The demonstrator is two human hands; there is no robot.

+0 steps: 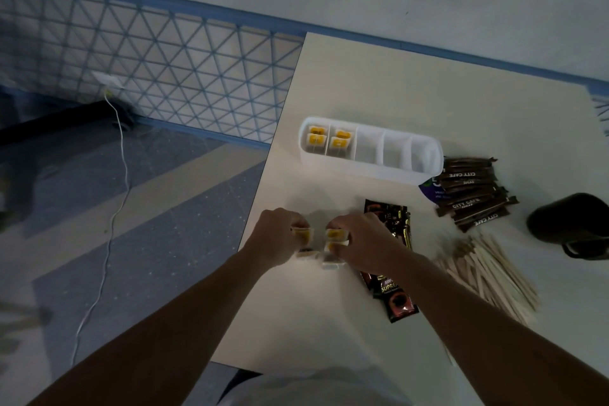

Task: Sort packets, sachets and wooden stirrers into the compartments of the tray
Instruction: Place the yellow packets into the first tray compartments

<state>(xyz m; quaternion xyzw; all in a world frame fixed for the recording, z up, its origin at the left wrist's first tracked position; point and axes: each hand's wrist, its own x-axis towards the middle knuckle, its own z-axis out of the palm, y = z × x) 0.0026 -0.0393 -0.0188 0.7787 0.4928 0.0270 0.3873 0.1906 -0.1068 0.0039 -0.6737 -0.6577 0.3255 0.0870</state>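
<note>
Bordering the white table [362, 82] with its tray [379, 171]: striped floor [164, 224], blue lattice panel [164, 59].

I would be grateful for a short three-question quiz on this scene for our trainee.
1. True or false: the wooden stirrers lie inside the tray.
2. How many tray compartments contain yellow sachets? A one, B two, C four.
3. Fill in: the held sachets, pinched by the left hand and right hand, are coloured ___.
Key: 1 false; 2 B; 3 yellow.
</note>
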